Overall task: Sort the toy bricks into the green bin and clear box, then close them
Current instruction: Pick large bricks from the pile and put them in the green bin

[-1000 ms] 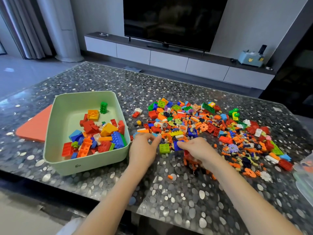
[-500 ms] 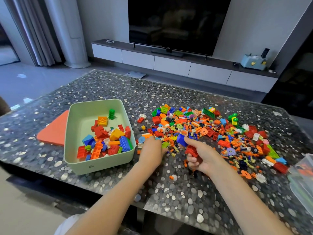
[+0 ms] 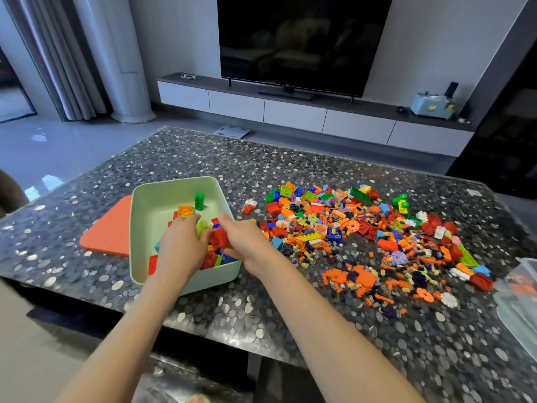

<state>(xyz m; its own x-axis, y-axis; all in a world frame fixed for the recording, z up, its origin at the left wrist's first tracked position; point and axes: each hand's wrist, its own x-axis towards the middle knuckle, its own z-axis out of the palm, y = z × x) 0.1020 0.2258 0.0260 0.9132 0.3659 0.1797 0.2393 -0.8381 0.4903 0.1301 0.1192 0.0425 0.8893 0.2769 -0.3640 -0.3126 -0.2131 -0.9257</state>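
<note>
Over the green bin point(image 3: 158, 203), our right hand point(image 3: 247, 242) pinches a red brick point(image 3: 219, 238) and our left hand point(image 3: 181, 248) curls round a lime brick point(image 3: 202, 228); we should let go low, inside the walls, so nothing bounces out

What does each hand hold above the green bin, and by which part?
The right hand pinches a red brick by its right end. The left hand grips a lime-green brick; where exactly is blurred.

A dark pebble-patterned tabletop point(image 3: 203, 158) fills the foreground. Behind it, a large black television point(image 3: 302, 39) stands on a low white cabinet point(image 3: 293, 114), with a pale blue box point(image 3: 433, 106) at its right end. Grey curtains point(image 3: 58, 59) and a white column point(image 3: 122, 59) stand at left.
</note>
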